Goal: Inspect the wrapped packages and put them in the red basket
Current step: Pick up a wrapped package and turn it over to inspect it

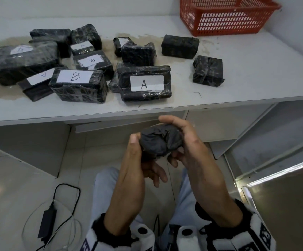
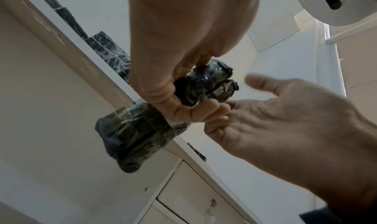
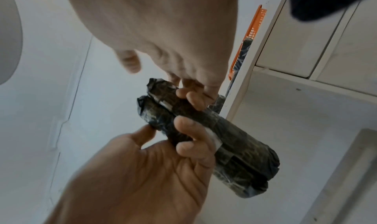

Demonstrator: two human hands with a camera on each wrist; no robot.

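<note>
I hold one small black wrapped package [image 1: 160,142] in both hands, in front of me and below the table's front edge. My left hand [image 1: 138,160] grips its near side, fingers curled round it [image 3: 187,130]. My right hand [image 1: 185,142] holds the other side with fingers curled under it and the thumb lifted above. The package [image 2: 138,134] is crumpled black plastic under clear tape, with a strip of white label [image 3: 212,135] showing. Several more black packages [image 1: 145,82], some labelled A or B, lie on the table. The red basket [image 1: 226,17] stands at the table's back right.
The white table [image 1: 255,73] has a sandy stain under the packages. Drawers [image 2: 204,200] sit below its edge. A black charger with cables [image 1: 47,221] lies on the tiled floor at left. A grey panel [image 1: 282,205] stands close on my right.
</note>
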